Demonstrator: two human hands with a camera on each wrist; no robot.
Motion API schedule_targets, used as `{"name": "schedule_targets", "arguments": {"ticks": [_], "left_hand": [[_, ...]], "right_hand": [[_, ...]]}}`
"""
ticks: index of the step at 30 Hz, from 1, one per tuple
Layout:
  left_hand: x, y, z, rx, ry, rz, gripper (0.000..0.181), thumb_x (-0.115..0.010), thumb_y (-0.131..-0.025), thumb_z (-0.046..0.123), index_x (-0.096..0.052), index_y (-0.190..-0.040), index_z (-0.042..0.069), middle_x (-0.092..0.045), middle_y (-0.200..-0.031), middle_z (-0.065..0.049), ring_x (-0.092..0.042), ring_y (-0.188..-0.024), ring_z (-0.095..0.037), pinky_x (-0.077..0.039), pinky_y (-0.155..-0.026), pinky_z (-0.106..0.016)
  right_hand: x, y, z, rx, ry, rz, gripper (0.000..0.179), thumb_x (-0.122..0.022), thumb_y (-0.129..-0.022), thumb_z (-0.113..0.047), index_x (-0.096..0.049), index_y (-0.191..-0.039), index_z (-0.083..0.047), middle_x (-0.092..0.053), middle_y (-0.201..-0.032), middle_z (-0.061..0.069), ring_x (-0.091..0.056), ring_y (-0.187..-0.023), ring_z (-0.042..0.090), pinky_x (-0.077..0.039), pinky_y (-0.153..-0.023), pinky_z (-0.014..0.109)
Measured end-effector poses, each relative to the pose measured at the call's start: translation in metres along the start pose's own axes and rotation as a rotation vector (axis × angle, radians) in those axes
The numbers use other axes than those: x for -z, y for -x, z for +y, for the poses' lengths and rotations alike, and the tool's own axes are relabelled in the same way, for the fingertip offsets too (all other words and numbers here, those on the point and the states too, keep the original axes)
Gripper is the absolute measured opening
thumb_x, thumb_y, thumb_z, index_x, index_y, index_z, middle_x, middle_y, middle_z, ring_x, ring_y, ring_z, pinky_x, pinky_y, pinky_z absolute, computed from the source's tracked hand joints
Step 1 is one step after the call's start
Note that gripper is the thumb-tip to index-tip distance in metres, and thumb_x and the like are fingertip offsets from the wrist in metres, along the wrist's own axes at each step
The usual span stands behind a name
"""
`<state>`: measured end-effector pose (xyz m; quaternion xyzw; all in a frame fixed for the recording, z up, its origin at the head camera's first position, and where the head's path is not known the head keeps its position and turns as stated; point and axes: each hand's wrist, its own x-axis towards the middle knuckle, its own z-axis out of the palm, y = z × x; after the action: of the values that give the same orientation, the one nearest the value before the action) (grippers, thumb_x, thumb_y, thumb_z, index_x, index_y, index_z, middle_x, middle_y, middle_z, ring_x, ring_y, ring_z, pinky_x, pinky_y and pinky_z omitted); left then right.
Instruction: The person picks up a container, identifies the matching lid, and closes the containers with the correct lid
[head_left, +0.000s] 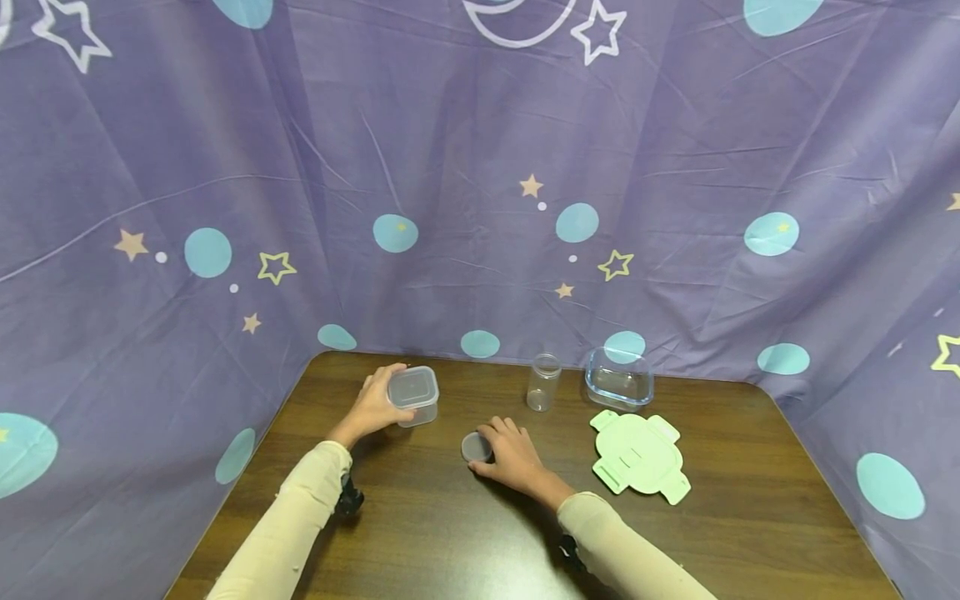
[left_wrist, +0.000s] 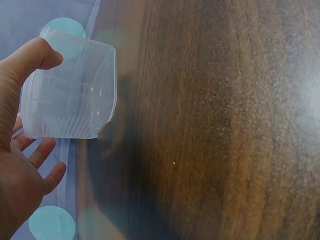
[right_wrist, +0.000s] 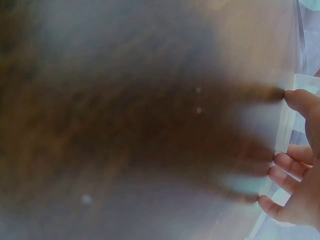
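My left hand [head_left: 378, 404] grips a clear rectangular food container [head_left: 426, 414] with a translucent lid [head_left: 412, 387], thumb on the near side. In the left wrist view the container [left_wrist: 75, 90] looks tilted at the table's edge, the thumb [left_wrist: 37, 57] pressed on its wall and the other fingers spread below. Near the table's middle, my right hand [head_left: 513, 456] pinches a small round grey lid [head_left: 476, 447] between thumb and fingers, close over the wood. In the right wrist view that hand's fingertips [right_wrist: 285, 177] touch the tabletop; the lid is hidden there.
A clear jar [head_left: 543, 385] without a lid stands at the back. To its right sits a clear glass dish [head_left: 619, 385] with a bluish rim. A light green lid [head_left: 637, 454] with side flaps lies in front of the dish. A patterned purple curtain [head_left: 480, 167] hangs behind the wooden table [head_left: 450, 533].
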<state>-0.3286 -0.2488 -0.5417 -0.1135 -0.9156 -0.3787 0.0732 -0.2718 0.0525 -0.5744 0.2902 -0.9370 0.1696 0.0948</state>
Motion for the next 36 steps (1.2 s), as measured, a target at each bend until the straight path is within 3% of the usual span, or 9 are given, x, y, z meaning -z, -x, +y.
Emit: {"name": "schedule_targets", "arguments": {"ticks": [23,36], "left_hand": [[-0.0011,-0.0007,-0.0014,-0.011,0.021,0.007,0.094,-0.091,-0.064,0.017,-0.047,-0.147,0.007,-0.056,-0.137,-0.021,-0.048,-0.115,-0.036,-0.045,-0.095,-0.049],[0.0016,-0.0032,0.0052,0.030,0.021,-0.041,0.093,-0.090,-0.064,0.015,-0.045,-0.146,0.004,-0.054,-0.138,-0.021,-0.046,-0.118,-0.037,-0.046,-0.096,-0.054]], "right_hand": [[-0.0036,-0.0002,0.0005,-0.003,0.005,0.025,0.059,-0.081,-0.082,-0.047,-0.068,-0.125,-0.010,-0.063,-0.112,0.003,-0.056,-0.099,0.020,-0.045,-0.073,0.033],[-0.0004,0.0006,-0.0008,-0.010,0.018,0.008,0.064,-0.082,-0.080,-0.048,-0.067,-0.128,-0.009,-0.064,-0.113,0.003,-0.057,-0.100,0.021,-0.045,-0.073,0.032]]}}
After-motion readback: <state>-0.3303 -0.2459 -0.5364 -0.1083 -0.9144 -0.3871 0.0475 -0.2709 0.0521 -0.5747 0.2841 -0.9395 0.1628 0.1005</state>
